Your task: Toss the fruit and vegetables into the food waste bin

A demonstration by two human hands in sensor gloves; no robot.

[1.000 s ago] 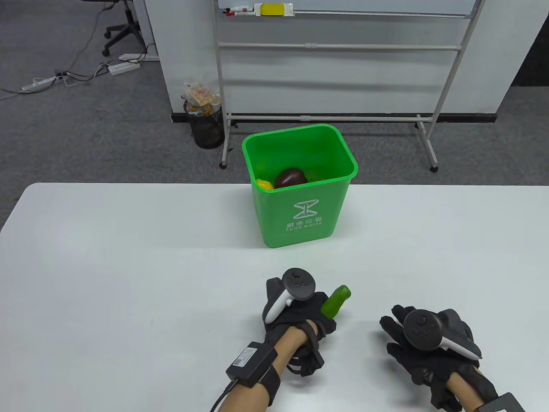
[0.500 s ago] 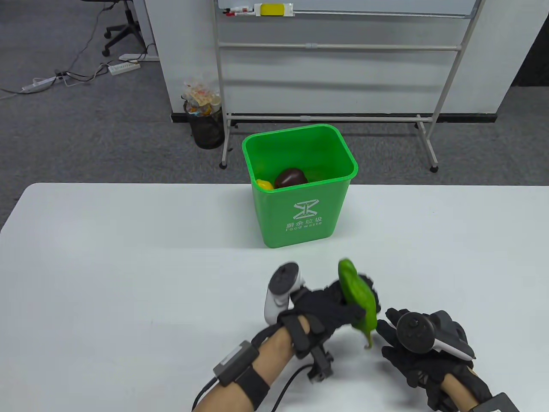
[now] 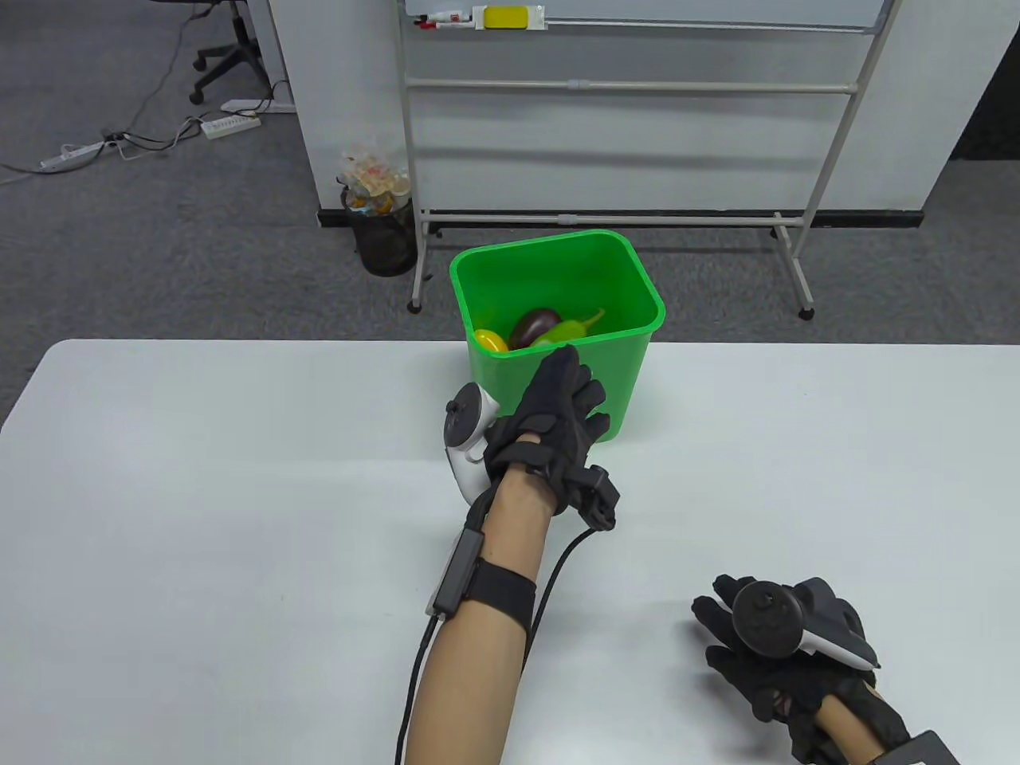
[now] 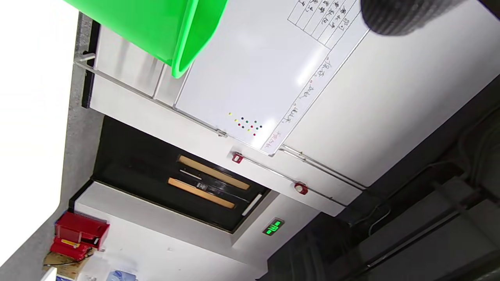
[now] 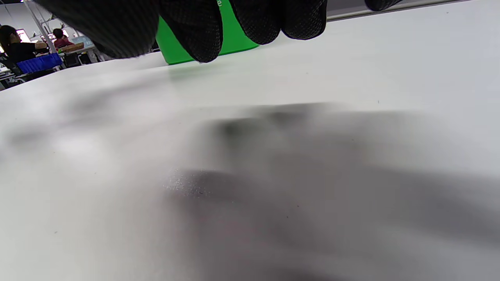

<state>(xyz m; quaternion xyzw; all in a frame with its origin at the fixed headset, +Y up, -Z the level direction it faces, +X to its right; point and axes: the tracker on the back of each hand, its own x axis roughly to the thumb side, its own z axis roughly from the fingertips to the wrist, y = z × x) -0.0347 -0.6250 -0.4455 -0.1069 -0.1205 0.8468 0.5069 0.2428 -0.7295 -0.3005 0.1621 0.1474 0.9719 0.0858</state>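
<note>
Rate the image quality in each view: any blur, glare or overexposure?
Table view: sharp, evenly lit, the green plastic food waste bin crisp. Left wrist view: rotated, the white table blown out, a dark blurred shape at the top right. Right wrist view: black gloved fingers and foreground table soft, broad grey shadows.

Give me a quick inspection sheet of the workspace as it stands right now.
Surface: white table; the green bin stands at its far edge.
Job's things: green food waste bin holds a green pepper, a dark eggplant and a yellow item.
Clutter: nothing seen on the table.
Hands: left hand reaches up to the bin's near rim, fingers extended, holding nothing visible; right hand lies near the table's front edge, holding nothing.
Cables: a glove cable runs along the left forearm; power strips and cords on the floor.
Surroundings: whiteboard stand, mesh wastebasket, office chair.
</note>
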